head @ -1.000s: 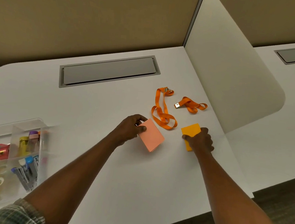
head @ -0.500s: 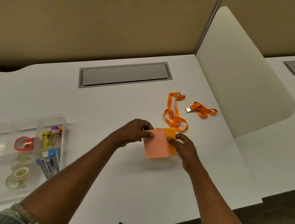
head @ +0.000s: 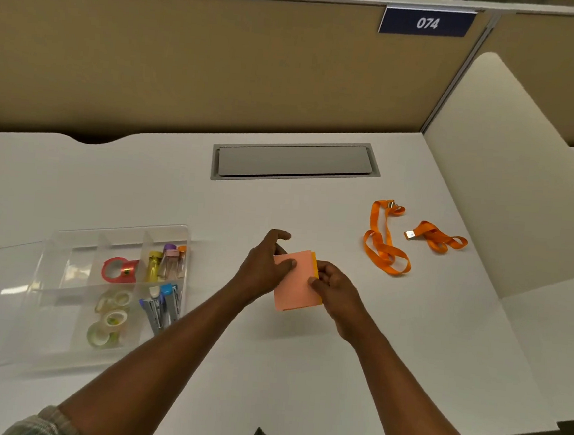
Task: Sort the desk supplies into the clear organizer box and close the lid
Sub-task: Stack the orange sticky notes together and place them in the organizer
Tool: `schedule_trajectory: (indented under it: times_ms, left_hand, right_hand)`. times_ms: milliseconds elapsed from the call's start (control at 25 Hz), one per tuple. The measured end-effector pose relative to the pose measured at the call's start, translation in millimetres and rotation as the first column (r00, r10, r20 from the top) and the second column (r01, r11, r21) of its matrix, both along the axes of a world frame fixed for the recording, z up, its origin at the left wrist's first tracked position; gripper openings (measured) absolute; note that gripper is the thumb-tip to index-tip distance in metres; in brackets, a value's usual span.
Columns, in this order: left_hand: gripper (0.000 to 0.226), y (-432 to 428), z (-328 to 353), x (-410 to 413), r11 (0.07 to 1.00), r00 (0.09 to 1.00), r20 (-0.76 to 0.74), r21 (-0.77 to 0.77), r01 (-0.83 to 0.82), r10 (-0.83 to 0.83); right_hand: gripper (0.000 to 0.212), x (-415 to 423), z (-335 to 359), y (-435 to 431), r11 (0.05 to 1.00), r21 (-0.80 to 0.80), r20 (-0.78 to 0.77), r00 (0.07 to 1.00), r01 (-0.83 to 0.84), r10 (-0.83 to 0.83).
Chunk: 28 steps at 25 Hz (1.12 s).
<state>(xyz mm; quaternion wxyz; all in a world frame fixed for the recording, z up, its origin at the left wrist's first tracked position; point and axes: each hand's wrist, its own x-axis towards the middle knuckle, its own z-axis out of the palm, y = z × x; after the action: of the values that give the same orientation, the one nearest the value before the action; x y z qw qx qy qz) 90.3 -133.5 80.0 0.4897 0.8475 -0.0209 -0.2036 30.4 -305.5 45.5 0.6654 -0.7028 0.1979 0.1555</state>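
A pink sticky-note pad [head: 299, 285] lies stacked on an orange pad [head: 315, 267], of which only the right edge shows. My left hand [head: 262, 270] grips the stack's left side with the thumb on top. My right hand [head: 333, 286] pinches its right edge. The clear organizer box [head: 76, 307] stands open at the left; it holds a red tape dispenser [head: 120, 270], small bottles [head: 167, 263], tape rolls [head: 109, 320] and staplers [head: 160, 305]. Two orange lanyards [head: 385, 240] [head: 437, 236] lie on the desk at the right.
A grey cable hatch [head: 295, 161] is set into the white desk [head: 266, 370] at the back. A curved white divider panel [head: 507, 186] rises on the right. A tan partition wall with a "074" sign [head: 427, 22] stands behind.
My hands brought the pink and orange pads together into one stack and now hold it between them. The view has shifted so the organizer box sits closer in.
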Motion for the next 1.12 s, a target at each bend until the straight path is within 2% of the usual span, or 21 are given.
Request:
schedule_trajectory:
  times_ms: [120,200,280,360,480,680,840,1000,1120]
  left_hand:
    - [0.04,10,-13,-18,0.985,0.983,-0.098,-0.058,-0.163,0.157]
    - [0.031,16,-24,-31,0.984,0.983,-0.041,0.003,-0.178,0.178]
    - [0.024,22,-32,-41,0.984,0.984,0.096,0.078,-0.159,0.152]
    - [0.023,27,-40,-47,0.98,0.97,0.179,0.08,-0.179,0.163]
    - [0.023,33,-58,-57,0.977,0.972,0.168,0.103,-0.185,0.166]
    - [0.019,37,-77,-55,0.969,0.974,0.116,0.13,-0.21,0.196]
    - [0.019,46,-69,-43,0.968,0.967,0.127,0.093,-0.232,0.22]
    - [0.016,77,-47,-26,0.936,0.931,0.141,0.052,-0.347,0.338]
    - [0.017,120,-26,-15,0.903,0.896,0.142,0.027,-0.429,0.421]
  right_hand:
    - [0.027,-4,-8,29,0.993,-0.028,0.012,0.993,0.116,-0.116]
    - [0.034,-8,-14,43,0.988,-0.049,0.045,0.989,0.146,-0.144]
    - [0.033,-10,-21,53,0.982,-0.143,0.118,0.987,0.127,-0.11]
    - [0.028,-12,-27,60,0.957,-0.276,0.193,0.981,0.087,-0.033]
    - [0.029,-21,-37,69,0.893,-0.449,0.222,0.971,0.019,0.091]
    - [0.018,-13,-49,78,0.833,-0.552,0.185,0.971,-0.023,0.149]
    - [0.019,0,-39,82,0.846,-0.533,0.182,0.979,0.019,0.093]
    - [0.023,21,-17,109,0.877,-0.47,0.222,0.975,0.099,0.009]
    - [0.022,42,-5,146,0.918,-0.392,0.19,0.982,0.061,0.015]
